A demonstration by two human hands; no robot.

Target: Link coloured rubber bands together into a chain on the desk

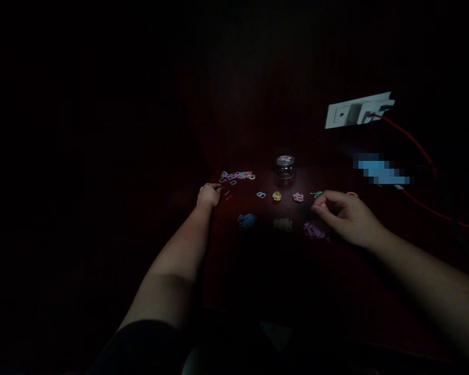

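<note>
Hands: two bare hands are reaching over one dark red table (266, 250).
Left hand (210, 194): it is resting at the left edge of the table, just beside the mixed heap; I cannot tell if its fingers are holding something.
Right hand (347, 213): it is hovering above the right part, thumb and forefinger tips are making a narrow pinch near the green bands; whether a band is sitting between them, I cannot tell.
Mixed heap: one heap of many-coloured bands (237, 176) is lying at the far left, too small for counting.
Middle row: five colour groups are forming a line, from left to right blue bands (261, 195), yellow bands (276, 196), pink bands (298, 197), green bands (317, 194) and orange band (352, 194), this last being partly hidden behind the right hand.
Near row: three bigger piles are lying closer, one blue pile (247, 221), one tan pile (283, 224), one purple pile (315, 230).
Jar: one clear jar (285, 167) with a lid is standing behind the middle row.
Wall: one white socket plate (338, 115) is carrying a plug, and a red cable (410, 136) is running from it.
</note>
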